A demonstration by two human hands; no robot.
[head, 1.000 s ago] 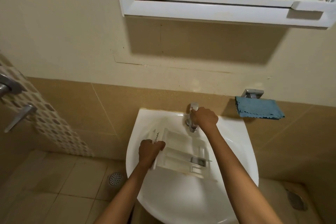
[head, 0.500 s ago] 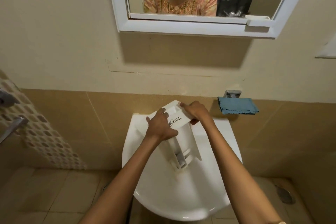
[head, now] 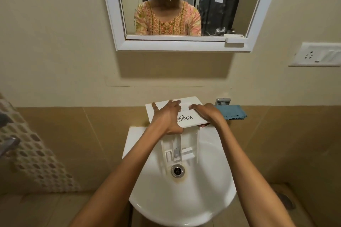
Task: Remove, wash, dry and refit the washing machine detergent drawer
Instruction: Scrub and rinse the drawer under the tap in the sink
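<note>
The detergent drawer (head: 186,116) stands on end in the sink (head: 212,199), its white front panel at twelve o'clock. The left hand (head: 167,116) grips the panel's left side, fingers spread across its face; the right hand (head: 207,114) clasps its right edge. A blue cloth (head: 233,113) hangs at two o'clock.

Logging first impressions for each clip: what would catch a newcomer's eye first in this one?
First, the white drawer stood on end in the sink, its front panel uppermost, gripped by the left hand and right hand. Next, the mirror on the wall above, reflecting the person with a white headset. A blue cloth hangs on the wall just right of the drawer.
</note>
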